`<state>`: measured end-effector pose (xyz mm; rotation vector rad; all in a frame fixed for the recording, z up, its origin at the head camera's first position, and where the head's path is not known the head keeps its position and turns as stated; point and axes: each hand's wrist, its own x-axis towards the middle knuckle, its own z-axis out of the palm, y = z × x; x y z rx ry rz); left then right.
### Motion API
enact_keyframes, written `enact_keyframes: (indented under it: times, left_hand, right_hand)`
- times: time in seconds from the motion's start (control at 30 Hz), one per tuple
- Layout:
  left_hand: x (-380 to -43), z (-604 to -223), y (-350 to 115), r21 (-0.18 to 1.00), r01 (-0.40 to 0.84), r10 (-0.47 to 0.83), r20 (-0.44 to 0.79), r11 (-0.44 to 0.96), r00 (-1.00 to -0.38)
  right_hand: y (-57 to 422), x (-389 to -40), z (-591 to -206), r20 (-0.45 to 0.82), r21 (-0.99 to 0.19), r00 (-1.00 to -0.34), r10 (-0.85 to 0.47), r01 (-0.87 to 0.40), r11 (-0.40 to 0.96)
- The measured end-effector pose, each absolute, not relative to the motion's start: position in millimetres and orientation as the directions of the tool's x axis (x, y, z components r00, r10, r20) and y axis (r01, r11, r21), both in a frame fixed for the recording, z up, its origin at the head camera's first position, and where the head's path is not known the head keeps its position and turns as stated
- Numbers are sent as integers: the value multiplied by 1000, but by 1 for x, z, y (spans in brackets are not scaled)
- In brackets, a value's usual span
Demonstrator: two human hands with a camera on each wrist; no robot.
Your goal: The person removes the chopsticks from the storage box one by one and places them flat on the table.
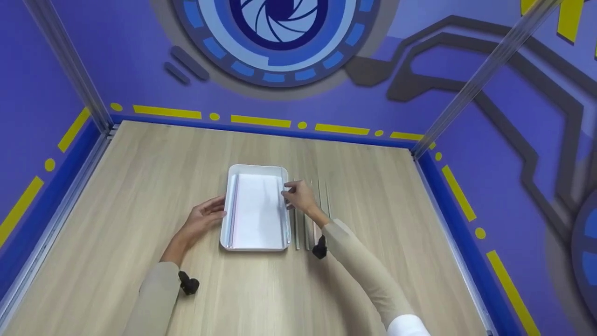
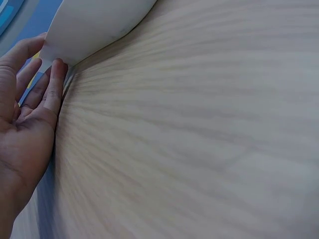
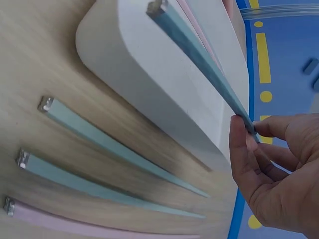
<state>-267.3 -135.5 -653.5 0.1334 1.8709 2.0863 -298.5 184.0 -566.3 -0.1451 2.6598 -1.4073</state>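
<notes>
My right hand pinches a blue-green chopstick with a silver end between thumb and fingertips. This chopstick lies lengthwise over the right side of a white rectangular tray. Along the tray's left inner side are a pink chopstick and a paler one beside it. My left hand is at the tray's left wall, its extended fingertips right at the wall in the left wrist view. On the table right of the tray lie more chopsticks, among them two blue-green chopsticks and a pink chopstick.
The tray stands on a wood-grain table. Blue printed panels with yellow marks enclose it at the back and both sides. Metal posts rise at the rear corners. A small black device is worn at each wrist.
</notes>
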Motion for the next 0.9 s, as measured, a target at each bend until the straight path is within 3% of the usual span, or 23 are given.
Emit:
enact_keyframes:
  times: [0.47,0.6,0.9]
  left_hand:
    - [-271,-654,-127,983,-180,338,-161,-27,-927]
    - [-264,-652,-138,977,-212,296,-208,19,-932]
    - [-265,-649,-137,979,-204,306,-192,-5,-933]
  right_hand:
    - [232,-289,-559,-77,-837,-997,-20,54,545]
    - [235,-289,-562,-74,-817,-996,-46,34,575]
    - [260,-287,-566,-56,-810,-998,7,50,585]
